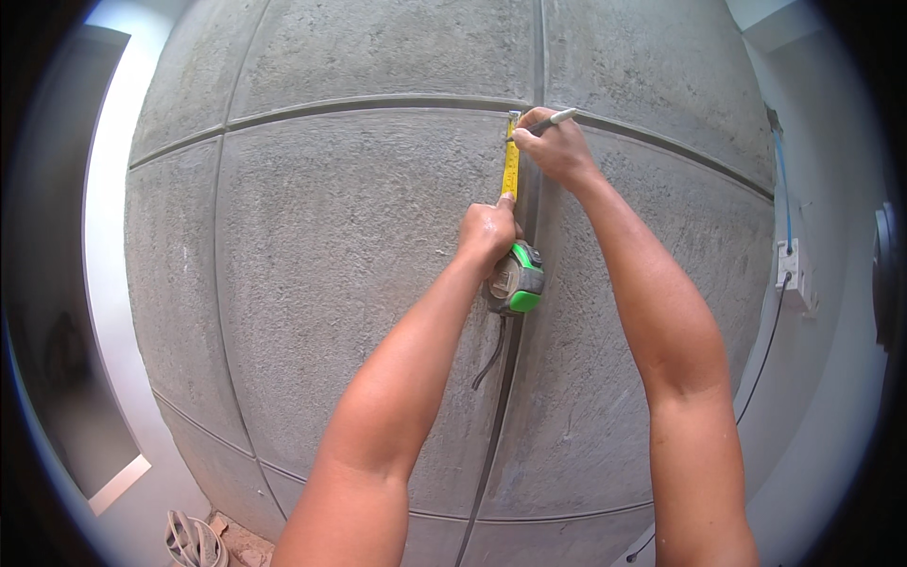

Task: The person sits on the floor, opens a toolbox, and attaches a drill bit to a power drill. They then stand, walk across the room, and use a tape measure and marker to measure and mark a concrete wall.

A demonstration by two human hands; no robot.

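My left hand point(488, 231) is closed round a tape measure with a grey and bright green case point(521, 283). From it the yellow blade point(511, 168) runs upward along a groove in the grey wall panel point(359, 217). The hooked end of the blade lies by the horizontal groove, near where two grooves cross. My right hand point(559, 146) pinches a marker pen point(557, 119) with a dark body and a pale end. Its dark tip points left, close to the upper part of the blade; whether it touches the wall I cannot tell. A dark wrist strap point(489, 357) dangles below the case.
Grooves divide the textured wall into large panels. On the right, a white socket box point(794, 274) carries a blue cable above and a black cable below. A dark opening with a white frame point(113, 274) stands at left. A coiled strap or hose point(194, 541) lies at lower left.
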